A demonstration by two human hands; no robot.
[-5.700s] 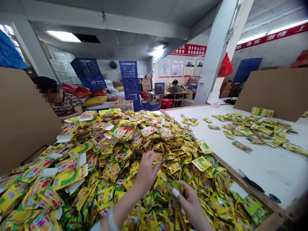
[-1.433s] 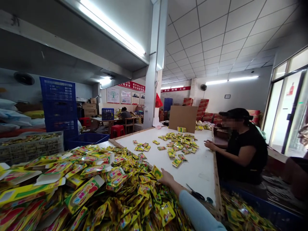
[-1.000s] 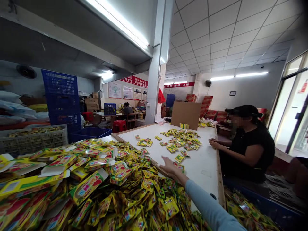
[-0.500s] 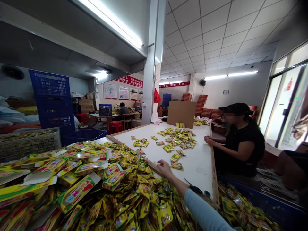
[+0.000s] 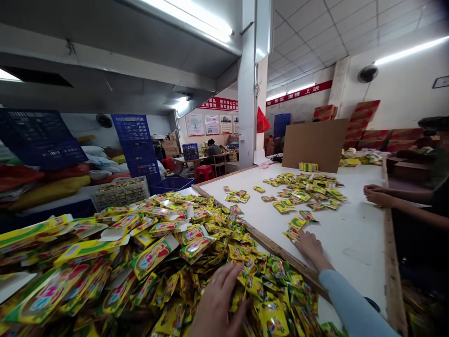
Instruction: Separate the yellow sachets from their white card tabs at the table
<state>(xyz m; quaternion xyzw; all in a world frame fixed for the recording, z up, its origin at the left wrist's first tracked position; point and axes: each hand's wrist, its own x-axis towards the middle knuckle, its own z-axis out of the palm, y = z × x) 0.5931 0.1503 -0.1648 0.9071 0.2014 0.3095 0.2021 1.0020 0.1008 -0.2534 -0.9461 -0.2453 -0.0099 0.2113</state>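
My left hand [image 5: 219,299] is low in the middle of the view, fingers stretched and apart, over a large heap of small yellow-green packets [image 5: 275,320]; nothing shows in it. Out over the white table, my right hand [image 5: 311,250] has its fingers closed at a yellow packet [image 5: 292,234], which lies near the table's wooden edge. Part of that packet is hidden by the fingers. Just beyond it lie a few more packets, then a loose cluster of packets [image 5: 298,196]. Printed yellow cartons [image 5: 154,257], some with open flaps, cover the heap's left side.
A wooden rim [image 5: 273,250] separates heap and white table [image 5: 354,234]. A cardboard sheet [image 5: 312,145] stands at the table's far end. A co-worker's hands [image 5: 379,195] rest at the right edge. Blue crates [image 5: 136,145] are stacked at the left, behind a white crate [image 5: 122,193].
The view has swung left. My left hand has come into view over the heap. My right hand has moved from the rim to the near packet, which has shifted slightly left.
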